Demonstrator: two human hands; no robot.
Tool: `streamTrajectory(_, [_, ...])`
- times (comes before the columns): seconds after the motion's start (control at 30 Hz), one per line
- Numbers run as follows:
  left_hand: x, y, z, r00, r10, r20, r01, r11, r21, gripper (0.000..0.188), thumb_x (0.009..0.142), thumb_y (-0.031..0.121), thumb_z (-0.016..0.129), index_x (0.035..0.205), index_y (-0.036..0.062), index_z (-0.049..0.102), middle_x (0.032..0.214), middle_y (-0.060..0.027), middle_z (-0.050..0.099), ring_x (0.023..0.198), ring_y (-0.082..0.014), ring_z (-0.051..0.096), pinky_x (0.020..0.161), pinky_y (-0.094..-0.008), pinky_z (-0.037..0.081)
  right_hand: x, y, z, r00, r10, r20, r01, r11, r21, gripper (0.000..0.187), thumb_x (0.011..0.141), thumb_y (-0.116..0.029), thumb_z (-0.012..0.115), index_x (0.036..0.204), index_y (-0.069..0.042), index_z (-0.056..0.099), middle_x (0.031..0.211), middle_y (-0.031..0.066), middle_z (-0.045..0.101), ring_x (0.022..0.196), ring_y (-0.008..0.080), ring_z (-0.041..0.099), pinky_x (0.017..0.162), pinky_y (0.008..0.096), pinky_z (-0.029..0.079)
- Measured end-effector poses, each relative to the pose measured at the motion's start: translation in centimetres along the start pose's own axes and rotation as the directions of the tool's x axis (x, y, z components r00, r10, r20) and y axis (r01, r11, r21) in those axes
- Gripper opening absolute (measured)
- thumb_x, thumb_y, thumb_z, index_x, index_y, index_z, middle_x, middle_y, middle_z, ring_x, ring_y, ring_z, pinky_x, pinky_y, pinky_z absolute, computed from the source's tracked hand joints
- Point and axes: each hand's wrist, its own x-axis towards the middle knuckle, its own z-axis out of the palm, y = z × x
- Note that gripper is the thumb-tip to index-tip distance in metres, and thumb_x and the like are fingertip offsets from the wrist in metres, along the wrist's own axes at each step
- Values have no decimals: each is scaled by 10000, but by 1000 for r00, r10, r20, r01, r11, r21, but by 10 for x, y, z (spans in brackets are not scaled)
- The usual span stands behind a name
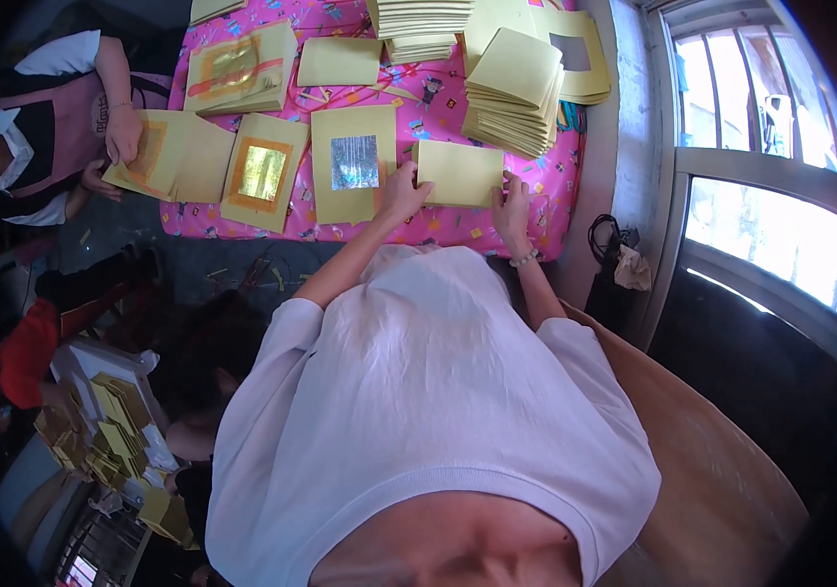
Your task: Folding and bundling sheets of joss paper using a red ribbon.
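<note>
The packet (460, 174), plain and yellow, lay just right of the silver sheet (354, 163), its long axis running left to right. It sat between the hands. The left hand (405, 194), nearer the silver sheet and partly over its right edge, gripped the packet's left end, thumb on top. The right hand (511, 210), farther right of the silver sheet, had bent fingers at the packet's right end; whether they pinched it could not be told.
</note>
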Motion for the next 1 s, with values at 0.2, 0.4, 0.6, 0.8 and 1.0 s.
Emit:
streamTrajectory(0.2, [0, -4, 7, 999, 10, -37, -7, 997, 80, 349, 701, 178, 678, 932, -19, 504, 879, -211, 589, 842, -355, 592, 730, -424, 470, -4, -10, 3, 998, -62, -18, 58, 985, -160, 365, 800, -59, 546, 1147, 11, 461, 946, 208, 496, 768, 358, 522, 670, 450, 445])
streamTrajectory(0.4, [-6, 5, 7, 977, 154, -151, -109, 957, 269, 490, 714, 169, 676, 1078, -26, 413, 1014, -239, 499, 885, -390, 548, 784, -454, 453, 1, -8, -5, 998, -30, 50, 43, 954, -296, 312, 802, -83, 570, 1097, -9, 505, 966, 203, 525, 875, 353, 511, 735, 423, 432])
streamTrajectory(0.6, [-23, -1, -49, 954, 222, -203, -225, 974, 10, 434, 735, 166, 669, 1081, 5, 462, 945, -180, 526, 893, -346, 543, 784, -425, 456, 11, -76, -36, 936, -317, -150, 278, 932, -232, 281, 788, -79, 588, 1055, -19, 521, 909, 179, 501, 862, 347, 496, 736, 425, 416])
streamTrajectory(0.8, [-51, -48, -104, 964, 258, -70, -246, 959, 144, 327, 699, 174, 702, 971, 56, 566, 897, -107, 550, 914, -297, 533, 806, -403, 441, 6, -122, 5, 841, -493, 224, 518, 852, -71, 190, 738, -88, 625, 923, -69, 583, 917, 94, 559, 876, 277, 525, 749, 389, 439])
streamTrajectory(1.0, [-75, -59, -109, 938, 346, 9, -314, 839, 446, 421, 620, 173, 755, 987, 86, 569, 1019, -82, 504, 995, -281, 469, 859, -401, 401, -14, -135, 86, 627, -579, 521, 730, 671, -133, 314, 645, -192, 696, 916, -97, 569, 891, 61, 543, 879, 248, 530, 751, 366, 433])
